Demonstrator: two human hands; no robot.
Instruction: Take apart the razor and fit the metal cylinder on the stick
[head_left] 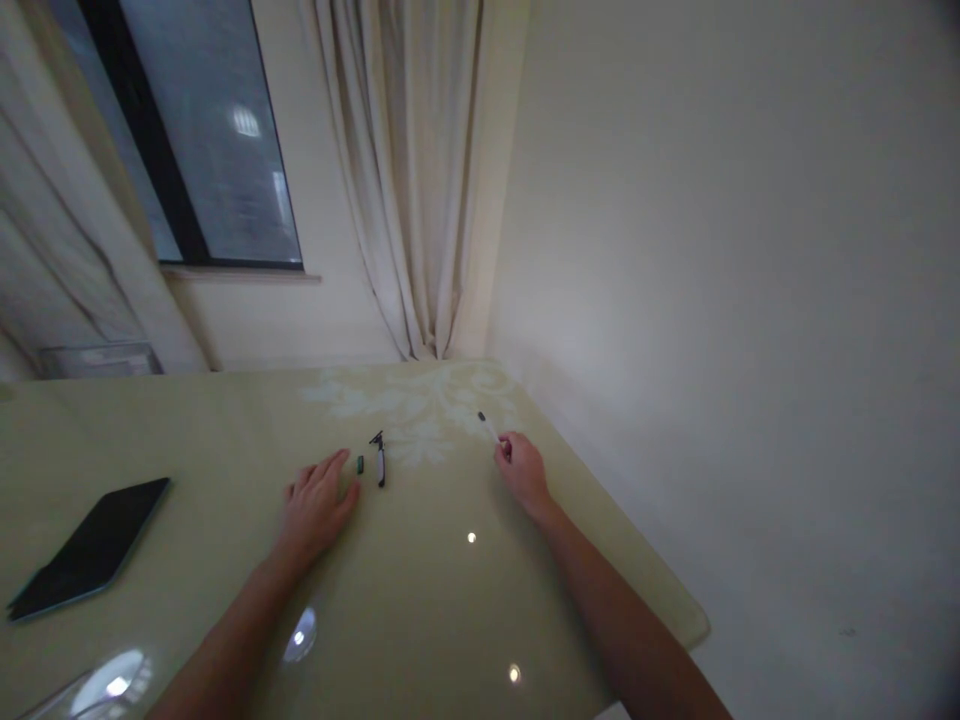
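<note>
Right hand (523, 472) gripping slim white stick (490, 428), dark tip pointing toward curtain (420, 180)

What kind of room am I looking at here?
Probably a room in a home: pale curtains beside a dark-framed window, and a glossy table with a floral pattern.
</note>
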